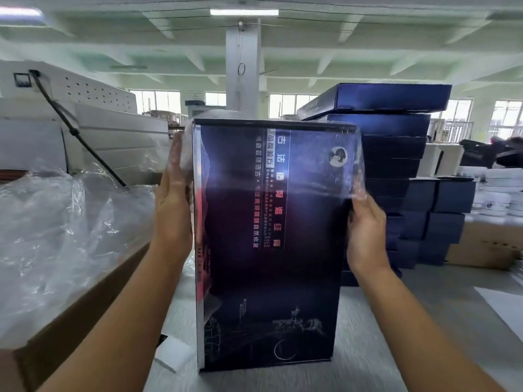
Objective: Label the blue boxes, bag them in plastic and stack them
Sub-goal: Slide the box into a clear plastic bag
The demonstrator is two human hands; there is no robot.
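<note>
In the middle of the frame the blue box (pixel 268 250) stands on the desk (pixel 396 321), its top half in the plastic bag (pixel 311 165), left hand (pixel 172 205) flat on its side, right hand (pixel 366 227) pinching the bag, which likely needs pulling down next.

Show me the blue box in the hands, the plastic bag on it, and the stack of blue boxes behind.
blue box (pixel 271 250), head view: middle of its front face.
plastic bag (pixel 358 165), head view: its loose right edge.
stack of blue boxes (pixel 396 127), head view: side of the second box down.
</note>
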